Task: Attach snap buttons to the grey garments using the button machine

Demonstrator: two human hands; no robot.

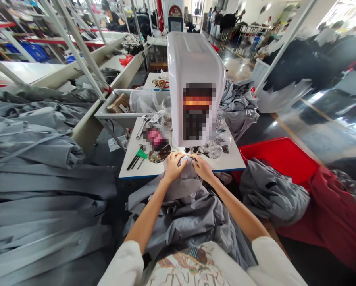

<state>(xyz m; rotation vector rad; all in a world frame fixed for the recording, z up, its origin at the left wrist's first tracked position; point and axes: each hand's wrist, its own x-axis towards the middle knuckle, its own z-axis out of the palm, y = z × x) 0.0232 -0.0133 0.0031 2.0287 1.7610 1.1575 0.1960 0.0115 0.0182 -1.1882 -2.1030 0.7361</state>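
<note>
Both arms reach forward to the front of a white machine (195, 59) standing on a small white table (154, 169). A grey garment (189, 214) is bunched over my lap, and its upper end rises onto the table edge. My left hand (174, 165) grips that end from the left, fingers curled over the cloth. From the other side my right hand (201, 165) pinches the same cloth, its fingertips just under the machine's head. A small round pale spot shows on the fabric between the hands; its kind is unclear.
Dark tools (134, 161) and a green tag (141, 153) lie left on the table. Clear bags (215, 149) with small parts sit on the right. Grey garments (41, 190) fill the left side. A red bin (273, 157) holding grey cloth stands at the right.
</note>
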